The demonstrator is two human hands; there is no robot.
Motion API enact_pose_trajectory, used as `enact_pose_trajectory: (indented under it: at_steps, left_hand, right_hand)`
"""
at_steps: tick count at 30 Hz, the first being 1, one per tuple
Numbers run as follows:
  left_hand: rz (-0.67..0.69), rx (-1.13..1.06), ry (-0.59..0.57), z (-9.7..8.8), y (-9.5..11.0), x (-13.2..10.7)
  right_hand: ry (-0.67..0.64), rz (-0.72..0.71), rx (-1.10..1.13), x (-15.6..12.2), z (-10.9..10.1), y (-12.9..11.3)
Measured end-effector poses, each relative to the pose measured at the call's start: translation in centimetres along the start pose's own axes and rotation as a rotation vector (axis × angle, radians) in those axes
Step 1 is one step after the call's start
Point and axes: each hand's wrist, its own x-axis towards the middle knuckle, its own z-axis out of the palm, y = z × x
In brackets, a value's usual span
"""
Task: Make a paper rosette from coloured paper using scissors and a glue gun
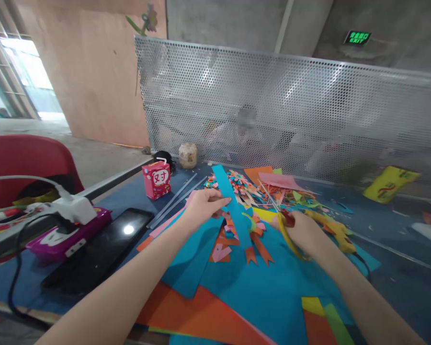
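My left hand pinches a long blue paper strip between thumb and fingers, holding it above the table. In my right hand is a pair of scissors with yellow handles; the blades point up and away, to the right of the strip and apart from it. Below the strip lie orange and pink cut-paper pieces with notched ends, resting on large blue sheets. Behind the strip sits a pile of small colourful paper flowers, partly hidden by it.
A yellow glue gun lies right of my right hand. To the left are a pink drink carton, clear glue sticks, a black phone and a purple power strip. A perforated metal screen stands behind; a person shows through it.
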Motion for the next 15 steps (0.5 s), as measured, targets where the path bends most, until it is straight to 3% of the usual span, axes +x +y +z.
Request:
enact_pose_trajectory:
  at_steps: [2, 6, 8, 10, 11, 13, 15]
  left_hand:
    - [0.023, 0.032, -0.014, 0.2, -0.5, 0.1]
    - [0.026, 0.080, -0.149, 0.6, -1.5, 0.2]
    - [0.051, 0.083, -0.206, 0.9, -1.8, 0.1]
    - [0.096, 0.080, -0.261, 1.4, -2.1, -0.2]
    - [0.118, 0.086, -0.297, 1.7, -2.2, -0.3]
    - [0.155, 0.122, -0.366, 2.2, -2.2, -0.7]
    - [0.213, 0.223, -0.401, 2.5, -2.2, -0.9]
  right_hand:
    - [0.047, 0.007, -0.122, 0.5, 0.6, 0.9]
    - [0.145, -0.041, -0.231, 1.2, 1.4, 1.9]
    - [0.208, -0.093, -0.196, 1.1, 1.2, 1.4]
    - [0.245, -0.210, -0.005, 0.6, 1.0, 0.1]
    - [0.215, -0.277, 0.174, 0.3, 1.0, -0.7]
    - [-0.002, -0.345, 0.519, -0.6, 1.1, -2.5]
    - [-0.120, -0.405, 0.645, -1.1, 1.3, -3.7]
